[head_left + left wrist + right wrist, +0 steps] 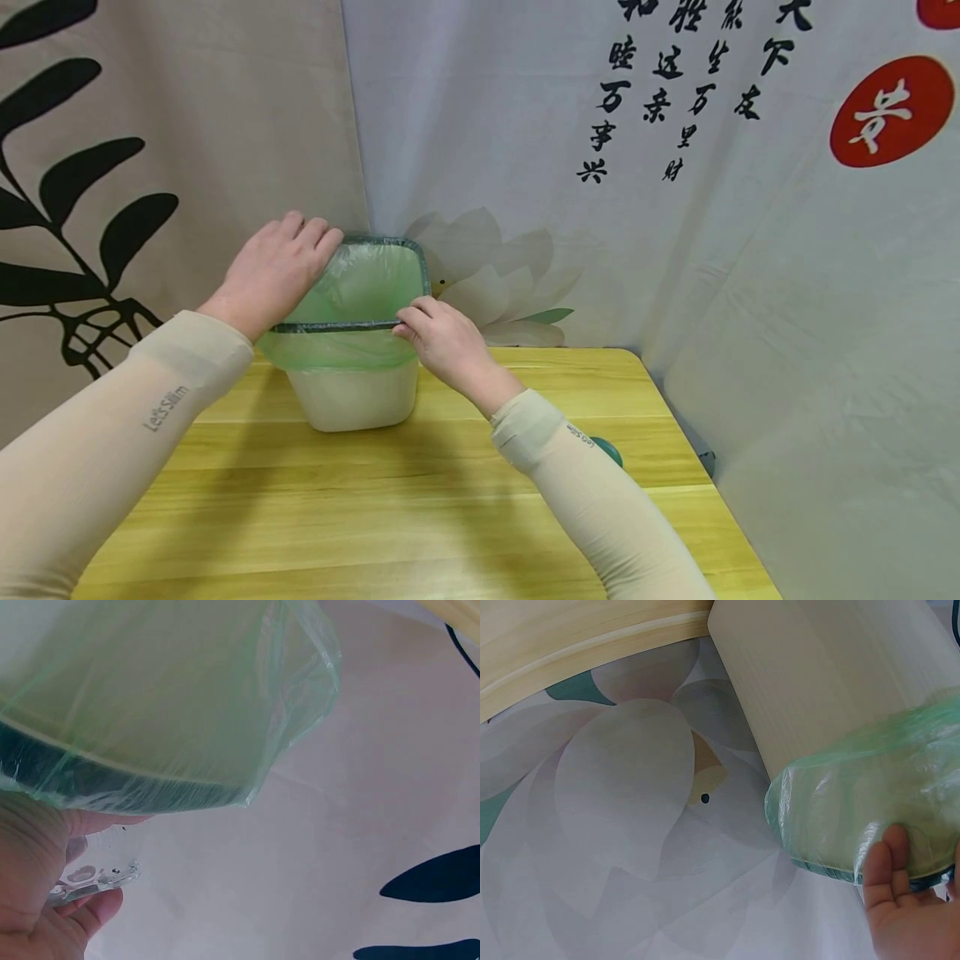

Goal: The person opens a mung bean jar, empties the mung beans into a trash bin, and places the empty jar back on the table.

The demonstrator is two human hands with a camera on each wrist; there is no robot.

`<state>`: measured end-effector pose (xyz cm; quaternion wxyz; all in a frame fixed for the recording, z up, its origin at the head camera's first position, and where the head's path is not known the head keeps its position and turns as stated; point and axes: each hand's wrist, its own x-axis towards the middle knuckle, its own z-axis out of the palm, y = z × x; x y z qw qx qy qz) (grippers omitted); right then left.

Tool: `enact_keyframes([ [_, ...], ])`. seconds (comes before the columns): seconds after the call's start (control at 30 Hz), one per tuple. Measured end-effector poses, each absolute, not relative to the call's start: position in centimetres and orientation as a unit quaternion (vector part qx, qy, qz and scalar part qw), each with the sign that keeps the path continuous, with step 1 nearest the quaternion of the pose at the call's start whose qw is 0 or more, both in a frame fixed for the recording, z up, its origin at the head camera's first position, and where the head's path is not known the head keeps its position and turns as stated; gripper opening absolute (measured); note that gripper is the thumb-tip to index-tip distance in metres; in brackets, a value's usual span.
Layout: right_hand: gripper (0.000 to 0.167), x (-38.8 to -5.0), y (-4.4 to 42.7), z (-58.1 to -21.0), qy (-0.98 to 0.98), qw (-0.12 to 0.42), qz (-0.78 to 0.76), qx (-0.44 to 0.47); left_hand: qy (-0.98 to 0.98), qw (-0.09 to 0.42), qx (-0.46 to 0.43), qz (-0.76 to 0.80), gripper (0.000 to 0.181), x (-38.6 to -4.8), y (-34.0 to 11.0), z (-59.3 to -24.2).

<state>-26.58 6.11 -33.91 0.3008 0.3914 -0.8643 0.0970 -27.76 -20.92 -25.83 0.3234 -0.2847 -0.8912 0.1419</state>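
Observation:
A cream trash can (352, 400) stands on the wooden table near the back wall. Its dark rim (330, 327) is covered by a thin green garbage bag (337, 350), which lines the inside and hangs over the outer wall. My left hand (281, 262) grips the bag at the left side of the rim. In the left wrist view, clear film (94, 879) shows between its fingers. At the front right corner, my right hand (453, 342) pinches the bag against the rim, with two fingers (877, 870) on the outside. The right thumb is mostly hidden.
A teal rounded object (609, 451) lies on the table (360, 517), partly hidden behind the right forearm. Behind the trash can hangs a printed cloth (480, 125) with lettering, a lotus and dark leaves. The table's right edge slants down beyond the right arm.

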Motion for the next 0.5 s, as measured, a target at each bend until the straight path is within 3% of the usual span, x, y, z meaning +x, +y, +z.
enact_keyframes([
  [0.5,0.026,-26.55,6.25,-33.77,-0.861,0.308,0.099,0.394,-0.893,0.304,-0.281,0.174,0.051,-27.61,-20.90,-25.56],
])
